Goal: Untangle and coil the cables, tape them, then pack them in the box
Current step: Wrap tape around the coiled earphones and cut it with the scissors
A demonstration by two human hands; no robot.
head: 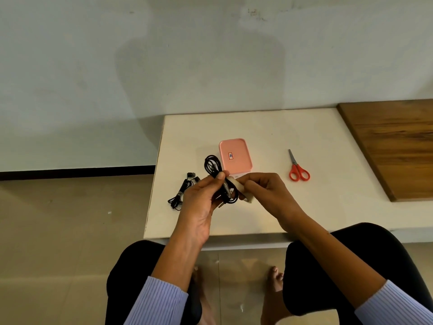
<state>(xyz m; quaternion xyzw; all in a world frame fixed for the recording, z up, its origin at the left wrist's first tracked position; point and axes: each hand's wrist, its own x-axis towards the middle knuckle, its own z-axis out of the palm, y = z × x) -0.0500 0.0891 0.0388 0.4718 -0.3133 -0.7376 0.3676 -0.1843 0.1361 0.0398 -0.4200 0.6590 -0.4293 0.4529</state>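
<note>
taping underway: left hand (201, 195) grips coiled black cable (212, 165) above table (269, 207); right hand (262, 186) pinches tape (236, 185) against it. earphones (182, 191) lie bundled to the left. pink box (235, 155) shut, nothing packed, scissors (298, 168) idle.

The person wears pale blue ribbed sleeves (161, 301) pushed up the forearms, black trousers (351, 259), and goes barefoot.
</note>
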